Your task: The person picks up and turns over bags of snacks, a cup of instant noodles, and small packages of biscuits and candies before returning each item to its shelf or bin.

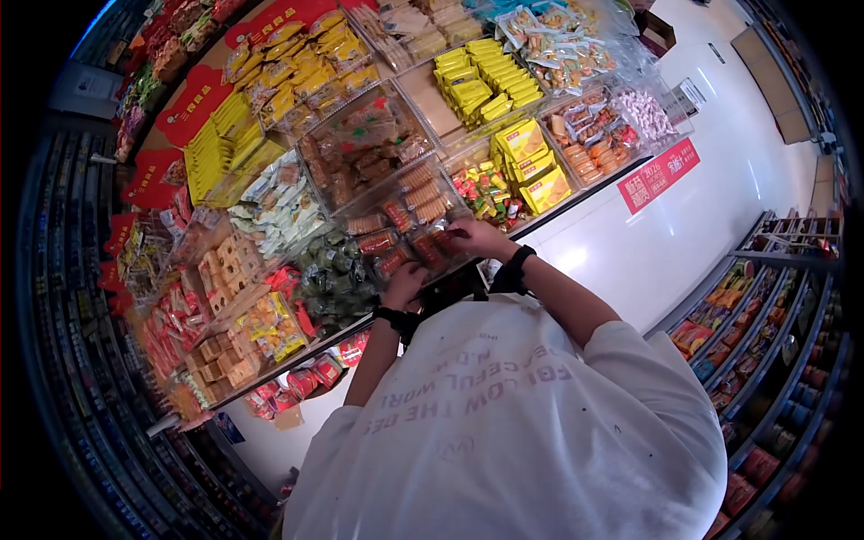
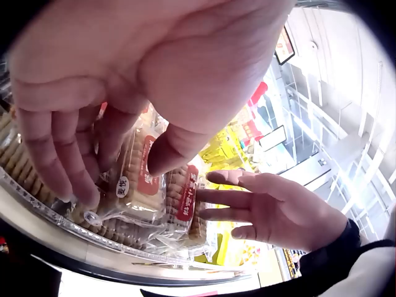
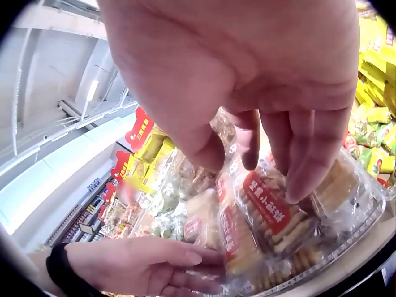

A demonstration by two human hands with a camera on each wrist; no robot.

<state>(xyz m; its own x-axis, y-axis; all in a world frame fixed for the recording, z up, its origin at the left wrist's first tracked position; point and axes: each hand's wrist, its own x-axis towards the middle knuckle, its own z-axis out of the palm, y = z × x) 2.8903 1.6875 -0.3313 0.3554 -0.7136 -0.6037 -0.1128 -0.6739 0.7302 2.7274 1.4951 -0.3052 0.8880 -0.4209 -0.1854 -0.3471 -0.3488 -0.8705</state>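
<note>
My left hand [image 1: 405, 283] is over clear-wrapped biscuit packets with red labels in a transparent bin. In the left wrist view its thumb lies against a packet [image 2: 139, 179], its long fingers loosely bent along the other side. My right hand [image 1: 484, 238] reaches into the same bin from the right. Its fingers [image 2: 229, 201] look nearly straight beside a second packet [image 2: 182, 198]. In the right wrist view that hand's thumb and fingers hang over a tilted packet [image 3: 269, 207]; my left hand [image 3: 139, 266] is low on the left. Some fingertips are hidden.
Bins of yellow packets [image 1: 486, 81], dark green packets [image 1: 335, 279] and brown snacks [image 1: 364, 148] surround this bin. The bin's clear rim [image 3: 352, 235] runs along the display's near edge. A red sign [image 1: 661, 175] hangs at the display's right edge; shelves stand at the far right.
</note>
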